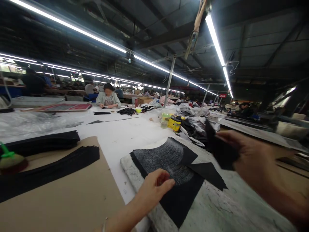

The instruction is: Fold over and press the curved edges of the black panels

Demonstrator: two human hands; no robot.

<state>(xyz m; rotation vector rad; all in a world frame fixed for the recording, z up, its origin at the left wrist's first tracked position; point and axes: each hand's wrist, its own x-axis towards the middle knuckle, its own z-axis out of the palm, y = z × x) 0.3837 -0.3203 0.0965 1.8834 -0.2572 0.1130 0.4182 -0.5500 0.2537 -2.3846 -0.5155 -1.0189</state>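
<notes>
My right hand (251, 154) is closed on a dark, flat black piece of material (223, 149), held raised at the right and slightly blurred. Below and to its left, a fanned stack of black pieces (159, 158) with greyish, streaked edges lies on a pale stone-like slab (227, 206). Another black piece (210, 174) rests across the stack's right side. My left hand (154, 187) hovers at or touches the stack's near left edge, fingers loosely curled, thumb and forefinger apart with nothing visible between them. A bracelet circles the left wrist.
At left, brown board (72, 190) bears more black strips (55, 167) and a round container with a green top (12, 159). Clear plastic (33, 124) lies behind. A yellow object (173, 124) stands ahead amid bags and scraps. A co-worker (108, 96) sits across the white table (116, 129).
</notes>
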